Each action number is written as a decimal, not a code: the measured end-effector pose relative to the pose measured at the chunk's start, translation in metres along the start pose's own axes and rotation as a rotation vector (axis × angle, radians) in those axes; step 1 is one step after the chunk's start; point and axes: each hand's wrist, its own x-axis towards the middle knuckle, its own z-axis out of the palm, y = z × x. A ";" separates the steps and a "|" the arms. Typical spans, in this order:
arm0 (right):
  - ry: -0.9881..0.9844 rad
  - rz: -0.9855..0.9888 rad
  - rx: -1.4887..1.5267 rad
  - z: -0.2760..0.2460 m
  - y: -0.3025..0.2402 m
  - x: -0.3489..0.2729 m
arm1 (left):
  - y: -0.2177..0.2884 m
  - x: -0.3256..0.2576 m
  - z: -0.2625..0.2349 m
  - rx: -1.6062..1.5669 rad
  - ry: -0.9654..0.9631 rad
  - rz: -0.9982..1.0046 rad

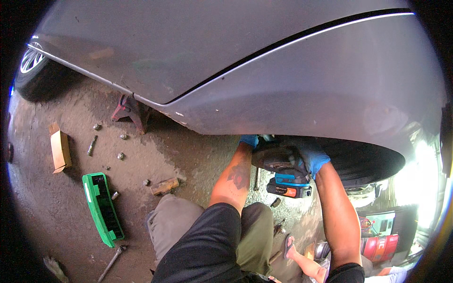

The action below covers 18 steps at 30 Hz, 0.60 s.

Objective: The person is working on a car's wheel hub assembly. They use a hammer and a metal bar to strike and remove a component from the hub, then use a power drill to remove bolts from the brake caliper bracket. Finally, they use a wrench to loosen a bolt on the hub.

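Note:
My right hand (315, 159), in a blue glove, is closed around the grip of a cordless power tool (289, 185) with a black and blue body and a battery at its base. The tool's front end is out of sight under the arch of a grey car fender (325, 104). My left hand (250, 140), also gloved in blue, reaches up to the fender's lower edge. Its fingers are mostly hidden there. Between the hands shows a dark, round part (278, 158) within the wheel arch, too shaded to name.
A red jack stand (130, 113) stands under the car. On the stained floor lie an open green tool case (89, 207), a cardboard box (60, 151), several sockets, a wooden block (165, 186) and a ratchet-like tool (112, 262). Another person's sandalled foot (290, 246) is at lower right, near a red container (381, 248).

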 end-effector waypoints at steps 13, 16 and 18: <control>0.151 -0.241 -0.478 -0.030 0.045 0.016 | -0.018 0.002 0.012 0.026 0.009 0.030; -0.003 -0.007 -0.109 -0.015 0.005 0.007 | -0.016 0.009 -0.005 0.115 0.066 0.090; 0.029 0.112 0.276 -0.003 -0.002 0.004 | -0.022 0.013 -0.003 0.167 0.117 0.136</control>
